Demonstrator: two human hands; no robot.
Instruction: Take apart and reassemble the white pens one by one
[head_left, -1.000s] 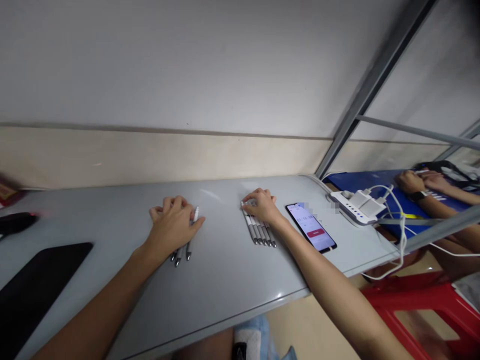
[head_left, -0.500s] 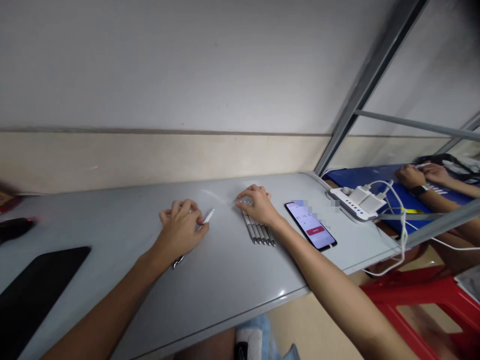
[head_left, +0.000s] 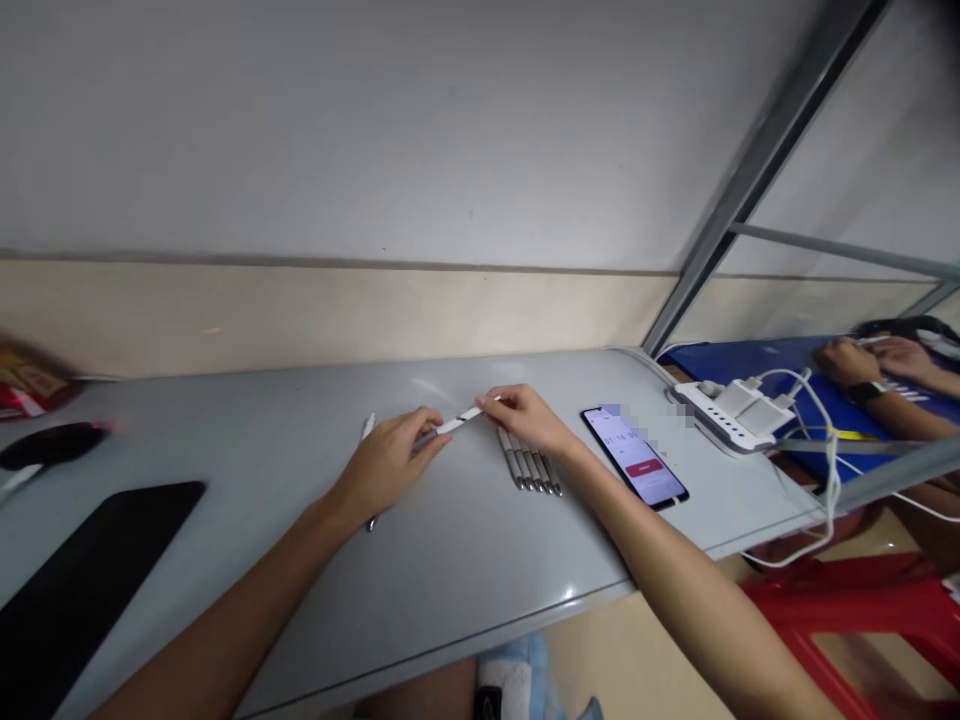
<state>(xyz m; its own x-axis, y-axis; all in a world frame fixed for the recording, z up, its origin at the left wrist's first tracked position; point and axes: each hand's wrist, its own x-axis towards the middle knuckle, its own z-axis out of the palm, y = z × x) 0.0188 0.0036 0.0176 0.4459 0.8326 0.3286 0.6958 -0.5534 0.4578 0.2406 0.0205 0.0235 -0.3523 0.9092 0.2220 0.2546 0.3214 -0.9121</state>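
A white-and-grey pen (head_left: 466, 416) is held slanting above the desk between my two hands. My left hand (head_left: 394, 455) pinches its lower left end, and the fingertips of my right hand (head_left: 520, 415) pinch its upper right end. Just below my right hand lies a row of several grey-and-white pens (head_left: 531, 470), side by side, their upper parts hidden by that hand. Another pen (head_left: 368, 426) rests on the desk under my left hand, with only its ends showing.
A phone with a running timer (head_left: 634, 456) lies right of the pen row. Beyond it sits a white power strip (head_left: 724, 415) with cables. A black flat object (head_left: 105, 580) and a dark rounded item (head_left: 52, 445) are at left. Another person's hands (head_left: 874, 365) are at far right.
My left hand has lifted a pen from the desk and moved right. My right hand has come away from the row's top ends and now grips that pen's other end.
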